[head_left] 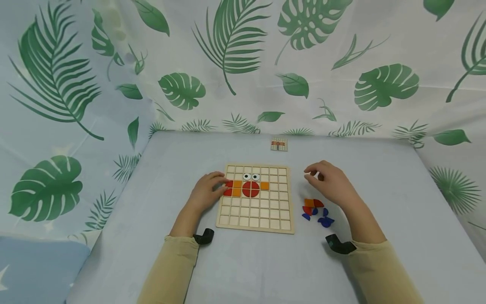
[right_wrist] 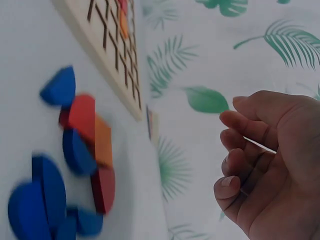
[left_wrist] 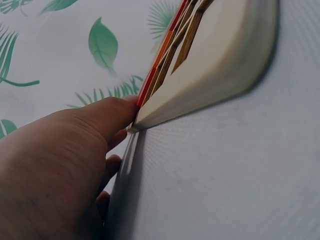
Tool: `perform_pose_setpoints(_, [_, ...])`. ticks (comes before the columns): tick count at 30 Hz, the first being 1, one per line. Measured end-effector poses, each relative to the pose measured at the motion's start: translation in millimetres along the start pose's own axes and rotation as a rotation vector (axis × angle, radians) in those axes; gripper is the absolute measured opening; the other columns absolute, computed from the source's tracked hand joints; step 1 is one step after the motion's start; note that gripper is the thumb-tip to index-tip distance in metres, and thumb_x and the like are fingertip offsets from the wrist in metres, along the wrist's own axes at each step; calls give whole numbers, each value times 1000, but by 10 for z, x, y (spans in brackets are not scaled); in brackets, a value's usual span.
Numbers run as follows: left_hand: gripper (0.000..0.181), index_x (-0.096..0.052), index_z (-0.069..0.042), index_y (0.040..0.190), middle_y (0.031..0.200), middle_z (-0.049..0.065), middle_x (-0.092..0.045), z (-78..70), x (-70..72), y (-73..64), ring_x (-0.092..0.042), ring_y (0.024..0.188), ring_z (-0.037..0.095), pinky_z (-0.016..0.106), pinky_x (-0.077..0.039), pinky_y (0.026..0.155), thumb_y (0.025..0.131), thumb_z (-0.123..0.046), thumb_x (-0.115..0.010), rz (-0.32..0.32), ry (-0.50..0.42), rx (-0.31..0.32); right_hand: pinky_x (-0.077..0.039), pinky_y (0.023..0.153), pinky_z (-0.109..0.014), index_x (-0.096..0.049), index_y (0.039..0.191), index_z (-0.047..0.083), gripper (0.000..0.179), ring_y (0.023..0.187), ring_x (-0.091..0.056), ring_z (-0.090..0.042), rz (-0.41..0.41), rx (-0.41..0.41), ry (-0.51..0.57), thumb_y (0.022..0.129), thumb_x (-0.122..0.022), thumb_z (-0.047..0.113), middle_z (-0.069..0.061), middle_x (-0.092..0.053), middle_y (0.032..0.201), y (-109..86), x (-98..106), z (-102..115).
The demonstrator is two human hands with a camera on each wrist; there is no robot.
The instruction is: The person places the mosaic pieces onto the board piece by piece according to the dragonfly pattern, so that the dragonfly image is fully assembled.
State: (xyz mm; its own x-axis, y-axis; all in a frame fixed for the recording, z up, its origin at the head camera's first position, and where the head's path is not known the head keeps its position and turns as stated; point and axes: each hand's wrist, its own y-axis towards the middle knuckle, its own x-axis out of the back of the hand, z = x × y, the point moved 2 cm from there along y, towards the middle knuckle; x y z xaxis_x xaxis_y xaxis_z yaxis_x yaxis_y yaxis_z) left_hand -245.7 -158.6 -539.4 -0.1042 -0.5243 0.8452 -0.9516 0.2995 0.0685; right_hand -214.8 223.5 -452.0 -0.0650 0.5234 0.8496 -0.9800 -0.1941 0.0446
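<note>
A square wooden grid board (head_left: pixel 254 219) lies on the table. On it are red quarter-circle pieces forming a circle (head_left: pixel 251 189), two eye pieces (head_left: pixel 247 177), orange squares (head_left: pixel 237 188) and red pieces (head_left: pixel 228 188) at the left edge. My left hand (head_left: pixel 205 192) is at that edge, its thumb touching the end of a red piece (left_wrist: pixel 146 89); some fingers are partly hidden beside the board in the left wrist view. My right hand (head_left: pixel 329 182) hovers right of the board with loosely curled fingers, holding nothing. Below it lie loose blue pieces (right_wrist: pixel 77 152), red pieces (right_wrist: pixel 82 115) and an orange square (right_wrist: pixel 103 142).
A small pattern card (head_left: pixel 279 144) with a picture of a grid lies behind the board. White cloth with green leaf prints (head_left: pixel 243 105) hangs at the back and sides of the table (head_left: pixel 265 270). A blue cushion-like shape (head_left: pixel 38 266) is at lower left.
</note>
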Motion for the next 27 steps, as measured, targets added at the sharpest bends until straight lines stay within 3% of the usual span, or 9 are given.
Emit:
perform_pose_setpoints(6, [31,-67,-23,123,142,-1,-55,15,-16,8,-45,138,22,46,-26,124,96,-36,-65,-6,-3,28,-48,62,-29,-67,116,12,24,85,-51,-23,-16,-24,-3,98,-61,28,-7,-62,105,-184,169,-209])
perform_pose_setpoints(13, [29,-68,-22,121,141,-2,-55,-5,-17,14,-46,138,22,46,-27,124,96,-36,-64,-12,-8,40,-48,60,-25,-67,116,13,26,87,-51,-22,17,-26,-6,98,-62,30,-7,-62,104,-332,228,-406])
perform_pose_setpoints(27, [29,-69,-22,120,139,-1,-57,-28,-41,23,-48,136,23,44,-35,120,96,-37,-64,-21,-3,43,-52,70,-21,-67,117,17,25,91,-54,-20,172,-2,44,93,-68,25,-1,-64,103,-408,-30,-727])
